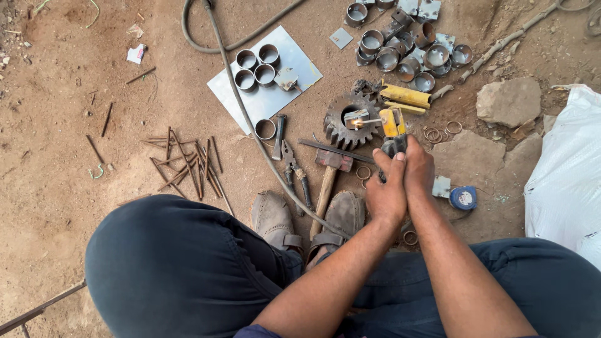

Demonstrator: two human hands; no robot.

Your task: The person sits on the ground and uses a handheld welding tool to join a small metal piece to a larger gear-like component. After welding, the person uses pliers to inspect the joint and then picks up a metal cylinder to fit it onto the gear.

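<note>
Gripping the yellow electrode holder point(393, 128) with both hands: left hand point(386, 188) and right hand point(418, 170) pressed together and wrapped around its dark handle. Rod tip glowing against a small metal piece point(355, 117) resting on the toothed gear point(348, 121), on the dirt just ahead of the shoes point(307, 219). Bare hands sitting close to the arc: likely risk of burns from spatter. Cable point(250, 119) running past the hammer point(328, 172) and pliers point(293, 166): possible snag, pulling the tip off the joint. Unclamped piece apt to shift.
</note>
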